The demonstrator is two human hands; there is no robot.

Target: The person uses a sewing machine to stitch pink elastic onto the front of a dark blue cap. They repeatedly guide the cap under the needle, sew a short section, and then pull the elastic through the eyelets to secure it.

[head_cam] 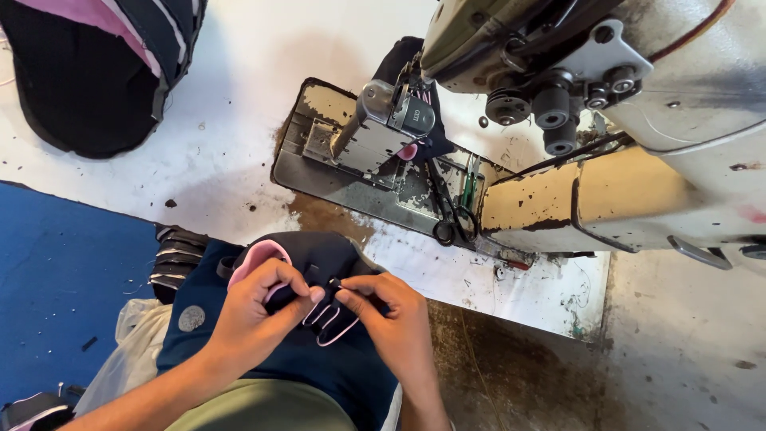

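Note:
My left hand (263, 307) and my right hand (387, 315) meet in front of me over a dark navy garment piece with pink trim (319, 263). Both hands pinch the fabric between thumb and fingers, and a small dark part (335, 283) sits between the fingertips. The piece rests on my lap at the near edge of the worn white sewing table (239, 136). The industrial sewing machine (606, 120) stands beyond my hands at the upper right, its presser foot area (399, 120) holding another dark piece.
Black-handled scissors (451, 211) lie on the metal bed plate (359, 175). A dark and pink pile of fabric (96, 72) sits at the far left of the table. Blue cloth (64, 279) and stacked dark pieces (179, 255) lie to my left.

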